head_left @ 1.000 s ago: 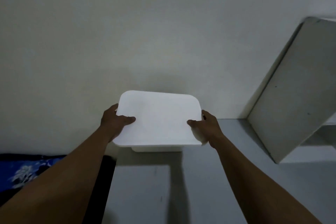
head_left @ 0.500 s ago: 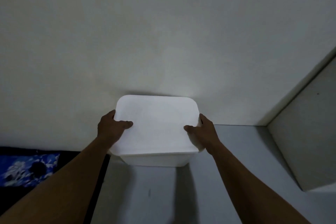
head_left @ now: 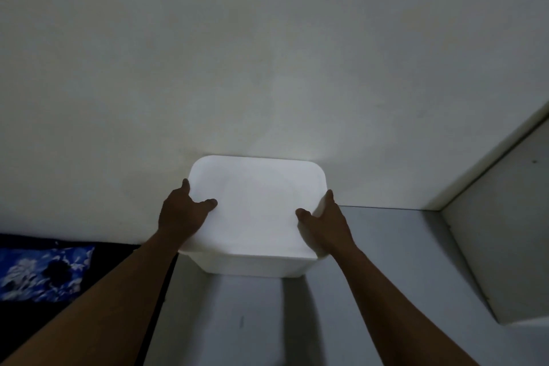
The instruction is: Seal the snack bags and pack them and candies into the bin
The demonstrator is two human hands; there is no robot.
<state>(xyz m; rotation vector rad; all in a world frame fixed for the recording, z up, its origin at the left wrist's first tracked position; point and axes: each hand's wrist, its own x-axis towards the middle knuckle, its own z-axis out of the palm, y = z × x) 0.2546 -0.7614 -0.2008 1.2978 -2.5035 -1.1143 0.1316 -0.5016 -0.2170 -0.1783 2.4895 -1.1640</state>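
Bin (head_left: 258, 208), smooth white plastic, round-cornered; left hand (head_left: 180, 214), right hand (head_left: 330, 224), grip closed round its sides

place: home room, likely | cues: bare white wall (head_left: 267, 53); grey surface (head_left: 392, 246); blue patterned fabric (head_left: 44, 273)

Ahead of you a plain off-white wall (head_left: 267, 53) fills most of the view, dim and unmarked apart from faint smudges. Below it you look down on a grey bench (head_left: 401, 276) that meets the wall at its far edge; a small dark mark (head_left: 241, 321) sits on the near part of the surface. On your right a white panel (head_left: 505, 232) stands on the bench and reaches back to the wall. At lower left, beside the bench's edge, a blue-and-white patterned cloth (head_left: 44, 273) lies in a dark area.
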